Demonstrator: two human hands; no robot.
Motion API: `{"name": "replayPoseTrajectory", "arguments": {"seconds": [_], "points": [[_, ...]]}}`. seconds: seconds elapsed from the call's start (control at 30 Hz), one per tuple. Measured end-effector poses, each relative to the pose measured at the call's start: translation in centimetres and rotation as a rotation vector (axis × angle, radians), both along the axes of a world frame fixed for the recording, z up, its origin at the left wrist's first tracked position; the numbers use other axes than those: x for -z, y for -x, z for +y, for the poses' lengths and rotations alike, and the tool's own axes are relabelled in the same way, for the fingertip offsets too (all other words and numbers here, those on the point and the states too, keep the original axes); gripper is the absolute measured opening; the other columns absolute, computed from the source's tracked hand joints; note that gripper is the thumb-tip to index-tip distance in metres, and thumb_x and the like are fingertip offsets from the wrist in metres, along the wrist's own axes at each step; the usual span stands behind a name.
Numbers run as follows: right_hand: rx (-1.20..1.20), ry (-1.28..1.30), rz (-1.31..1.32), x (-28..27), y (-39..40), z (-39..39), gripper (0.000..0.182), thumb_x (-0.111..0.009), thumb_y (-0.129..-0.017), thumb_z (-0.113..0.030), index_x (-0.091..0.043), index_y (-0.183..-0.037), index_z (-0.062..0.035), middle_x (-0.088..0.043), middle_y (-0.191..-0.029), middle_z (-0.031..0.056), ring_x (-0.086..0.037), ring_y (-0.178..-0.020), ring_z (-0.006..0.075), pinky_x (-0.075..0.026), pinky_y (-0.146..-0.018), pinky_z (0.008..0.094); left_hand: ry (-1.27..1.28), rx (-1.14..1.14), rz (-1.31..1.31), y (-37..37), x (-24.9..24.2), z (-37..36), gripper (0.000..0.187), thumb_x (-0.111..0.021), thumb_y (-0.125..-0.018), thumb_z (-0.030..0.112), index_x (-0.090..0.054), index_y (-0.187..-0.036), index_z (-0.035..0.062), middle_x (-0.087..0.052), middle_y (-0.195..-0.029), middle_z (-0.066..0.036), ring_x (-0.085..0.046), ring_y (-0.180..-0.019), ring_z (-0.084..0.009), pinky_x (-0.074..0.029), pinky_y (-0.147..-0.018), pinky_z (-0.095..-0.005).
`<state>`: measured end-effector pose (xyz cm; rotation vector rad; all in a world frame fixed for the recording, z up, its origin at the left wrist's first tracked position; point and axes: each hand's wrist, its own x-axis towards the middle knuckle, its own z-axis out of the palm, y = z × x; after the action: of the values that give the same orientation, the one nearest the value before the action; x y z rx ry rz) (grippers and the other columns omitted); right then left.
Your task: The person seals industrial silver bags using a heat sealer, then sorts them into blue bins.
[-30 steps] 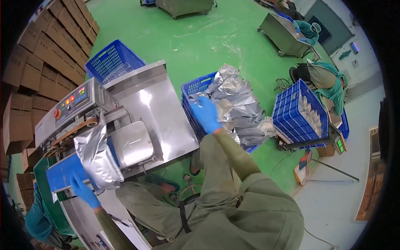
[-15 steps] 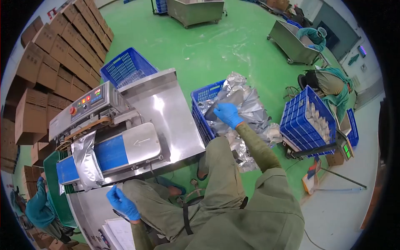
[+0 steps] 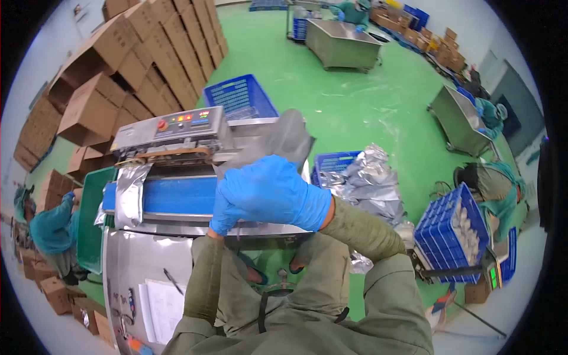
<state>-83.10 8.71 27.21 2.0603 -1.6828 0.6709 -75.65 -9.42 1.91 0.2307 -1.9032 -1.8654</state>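
Note:
My right hand [image 3: 284,192] and my left hand [image 3: 228,198], both in blue gloves, are brought together in front of my lap, fingers closed on a grey pouch [image 3: 278,142]. The pouch is somewhat blurred and extends beyond my hands over the steel table [image 3: 302,171]. To the left, a silver pouch [image 3: 131,192] lies across the blue belt of the sealing machine [image 3: 180,195]. Silver pouches [image 3: 373,183] are heaped in and over a blue crate [image 3: 334,161] on the right.
A blue crate [image 3: 239,94] stands behind the machine, beside stacked cartons [image 3: 142,59]. A green bin [image 3: 92,228] and a person [image 3: 53,231] are at left. At right are a filled blue crate [image 3: 449,231] and another person [image 3: 497,183]. Papers [image 3: 163,310] lie near my left side.
My right hand has moved left from the crate with the grey pouch, and my left hand has risen to meet it. The view has shifted, showing more of the far room.

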Motion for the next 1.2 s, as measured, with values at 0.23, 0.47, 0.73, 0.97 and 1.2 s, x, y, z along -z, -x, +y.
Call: {"name": "replayPoseTrajectory", "arguments": {"seconds": [0.23,0.47,0.73,0.97,1.2], "points": [[0.333,0.497,-0.559,7.4,2.6,-2.5,0.026,-0.072,-0.079,-0.014,-0.067,-0.104,-0.0082,-0.068,-0.108,0.0081,-0.067,-0.092,0.0244,-0.055,-0.075,0.0349,0.264,-0.116,-0.135,-4.3,-4.9,-1.7,0.054,-0.081,-0.079,0.016,-0.06,-0.126,-0.0009,-0.069,-0.116,-0.01,-0.063,-0.103,-0.0174,-0.053,-0.091,-0.0335],[0.352,0.021,-0.668,14.1,6.8,-3.0,0.017,-0.067,-0.088,-0.018,-0.063,-0.102,-0.0092,-0.066,-0.081,0.0104,-0.064,-0.067,0.0317,-0.051,-0.061,0.0411,0.455,-0.029,-0.14,-6.4,-12.8,-3.7,0.041,-0.07,-0.086,0.013,-0.057,-0.124,0.0016,-0.068,-0.106,-0.011,-0.066,-0.094,-0.0192,-0.053,-0.083,-0.0324],[0.282,0.183,-0.063,17.3,9.5,2.5,0.019,-0.07,-0.081,-0.011,-0.062,-0.098,-0.0088,-0.063,-0.093,0.0094,-0.063,-0.081,0.0266,-0.051,-0.065,0.0378,1.636,-0.276,-0.091,-7.6,-11.5,-6.9,0.033,-0.067,-0.082,0.016,-0.064,-0.115,0.0149,-0.067,-0.12,-0.009,-0.068,-0.098,-0.0219,-0.055,-0.073,-0.0331],[0.411,0.404,-0.851,15.8,4.8,0.0,0.01,-0.063,-0.093,-0.01,-0.068,-0.094,-0.001,-0.061,-0.068,0.0085,-0.059,-0.057,0.0215,-0.046,-0.056,0.0305,0.292,-0.63,0.011,-4.4,-11.0,-0.2,0.012,-0.061,-0.092,0.003,-0.072,-0.096,0.0018,-0.069,-0.083,0.001,-0.06,-0.072,-0.0093,-0.049,-0.064,-0.0275],[0.366,0.073,-1.565,21.6,8.1,-6.5,0.029,-0.06,-0.092,-0.023,-0.067,-0.081,0.0021,-0.055,-0.061,0.0026,-0.052,-0.049,0.0135,-0.043,-0.045,0.0311,0.597,-0.577,-0.329,-0.3,4.9,-12.3,0.032,-0.069,-0.085,0.026,-0.066,-0.067,-0.0007,-0.063,-0.061,-0.016,-0.057,-0.051,-0.0244,-0.045,-0.054,-0.0416]]}}
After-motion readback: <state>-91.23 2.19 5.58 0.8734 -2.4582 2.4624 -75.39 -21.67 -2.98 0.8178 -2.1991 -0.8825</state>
